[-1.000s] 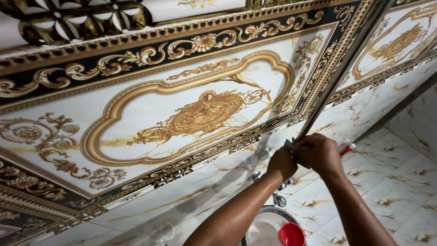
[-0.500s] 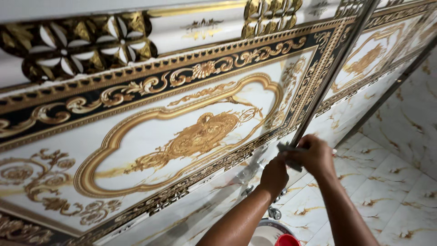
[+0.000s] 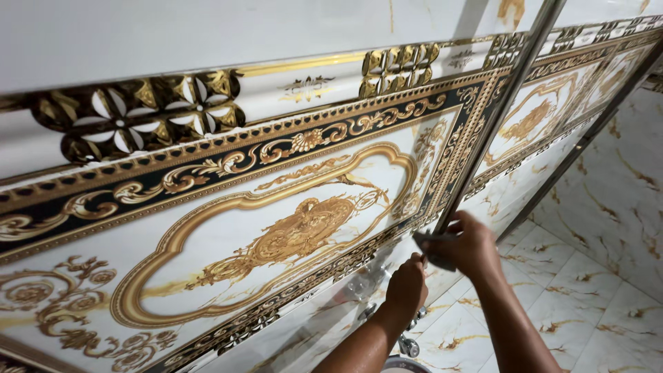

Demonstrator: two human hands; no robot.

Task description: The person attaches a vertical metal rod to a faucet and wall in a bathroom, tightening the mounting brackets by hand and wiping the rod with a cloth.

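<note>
Both forearms reach up from the bottom edge, wrists bent toward the wall. The right hand (image 3: 469, 245) is curled tight around a small grey tool (image 3: 429, 237) pressed to the metal trim strip (image 3: 497, 117), and the left hand (image 3: 406, 287) sits fisted just below it, though I can't tell what's inside. Above the hands is a glossy gold-patterned wall tile (image 3: 276, 228); marble floor tiles (image 3: 594, 304) are off to their right.

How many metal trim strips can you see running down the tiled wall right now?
2. One metal strip runs down the wall to where the right hand and left hand work. A second strip lies further right, near the floor tiles. Others may be out of frame.
</note>
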